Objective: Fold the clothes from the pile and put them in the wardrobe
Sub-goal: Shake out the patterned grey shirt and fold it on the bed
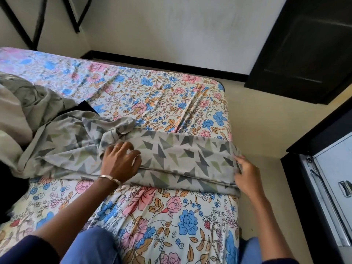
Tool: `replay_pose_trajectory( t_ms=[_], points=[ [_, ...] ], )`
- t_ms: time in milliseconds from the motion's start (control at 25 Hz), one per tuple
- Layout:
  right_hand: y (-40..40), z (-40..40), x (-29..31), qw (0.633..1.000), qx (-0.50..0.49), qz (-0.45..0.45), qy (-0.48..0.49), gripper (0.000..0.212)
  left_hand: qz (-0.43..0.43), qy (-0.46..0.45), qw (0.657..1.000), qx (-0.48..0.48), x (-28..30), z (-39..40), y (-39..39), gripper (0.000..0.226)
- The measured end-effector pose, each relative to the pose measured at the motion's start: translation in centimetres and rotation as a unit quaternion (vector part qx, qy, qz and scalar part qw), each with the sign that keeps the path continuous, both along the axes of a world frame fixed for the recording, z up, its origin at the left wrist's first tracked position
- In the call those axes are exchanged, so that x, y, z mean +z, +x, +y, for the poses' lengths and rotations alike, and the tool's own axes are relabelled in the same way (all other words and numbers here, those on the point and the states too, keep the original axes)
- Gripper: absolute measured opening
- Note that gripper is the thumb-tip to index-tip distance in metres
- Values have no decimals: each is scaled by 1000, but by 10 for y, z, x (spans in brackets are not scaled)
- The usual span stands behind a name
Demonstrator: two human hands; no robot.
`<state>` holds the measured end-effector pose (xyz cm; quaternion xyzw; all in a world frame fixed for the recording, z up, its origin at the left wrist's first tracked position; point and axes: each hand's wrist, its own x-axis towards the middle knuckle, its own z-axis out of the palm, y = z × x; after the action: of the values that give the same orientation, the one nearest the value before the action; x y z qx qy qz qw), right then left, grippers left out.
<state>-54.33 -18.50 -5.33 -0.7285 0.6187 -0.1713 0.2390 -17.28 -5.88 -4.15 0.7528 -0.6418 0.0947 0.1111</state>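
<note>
Bed [171, 96] filled most of the view, covered by a floral sheet in blue, pink and orange. Wall ran along 12 o'clock; a dark cabinet [304, 54] stood at 1–2 o'clock; a wardrobe [333, 187] with a metal handle sat at 3–4 o'clock, off the bed's right edge.

Pile [28, 103] of crumpled clothes lay at 9–10 o'clock on the bed: grey-green and pale cloth, a dark piece showing beneath.

Garment [181, 155], grey with a triangle print, lay across the bed from 9 to 3 o'clock. Its right part was laid flat in a doubled band reaching the bed's right edge; its left part was bunched, touching the pile.

Left hand [120, 161], near centre, rested on the garment, fingers curled into the cloth at the bunched end of the band; grip grasping the garment. A bangle [110, 178] sat on that wrist, a ring on one finger.

Right hand [245, 174], at 3 o'clock, pinched the garment's end at the bed's edge; grip grasping the garment.

Blue-trousered knees at 6 o'clock.
</note>
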Motion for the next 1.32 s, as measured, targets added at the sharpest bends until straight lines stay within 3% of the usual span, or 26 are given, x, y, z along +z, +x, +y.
replay_pose_trajectory(
  t_ms=[80, 200, 440, 520, 560, 640, 680, 760, 880, 960, 1000, 1120, 1160, 1240, 1320],
  points=[
    [38, -3, 3, 998, 55, -11, 15, 57, 62, 97, 993, -5, -2, -18, -20, 47],
    [63, -9, -25, 983, 86, 148, 70, 66, 72, 231, 970, 0, -26, -31, -47, 55],
    [48, -34, -36, 978, 88, 171, 74, 85, 76, 269, 960, 6, -31, -33, -57, 63],
    [47, -32, -32, 974, 92, 180, 98, 77, 106, 298, 948, -28, -23, -37, -47, 66],
    [48, -32, -30, 970, 85, 196, 114, 69, 139, 271, 951, -50, -17, -39, -39, 59],
    [67, -29, -22, 966, 7, 235, 111, 64, 248, 76, 965, -48, 0, -37, -9, 32],
    [83, -24, -14, 971, -49, 222, 69, 56, 284, -35, 958, 6, 8, -37, 7, 23],
    [136, -9, 0, 995, -77, 52, -28, 24, 286, -153, 928, 185, 19, -29, 48, 18],
    [236, 20, 28, 973, 62, -213, 62, 10, 331, -131, 871, 338, 21, -11, 99, 26],
    [303, 25, 31, 948, 76, -275, 143, 11, 397, -122, 843, 343, 15, 0, 128, 30],
    [332, 23, 30, 948, 64, -270, 154, 22, 442, -129, 826, 326, 12, 5, 138, 33],
    [390, 2, 21, 976, 5, -164, 142, 69, 545, -141, 781, 269, 11, 18, 169, 43],
    [399, -6, 20, 975, -24, -151, 163, 76, 573, -144, 764, 259, 13, 18, 177, 43],
    [409, -20, 20, 949, -71, -217, 217, 63, 635, -155, 712, 255, 22, 17, 185, 39],
    [412, -23, 31, 876, -93, -383, 278, 41, 678, -165, 669, 257, 28, 12, 192, 32]
  ],
)
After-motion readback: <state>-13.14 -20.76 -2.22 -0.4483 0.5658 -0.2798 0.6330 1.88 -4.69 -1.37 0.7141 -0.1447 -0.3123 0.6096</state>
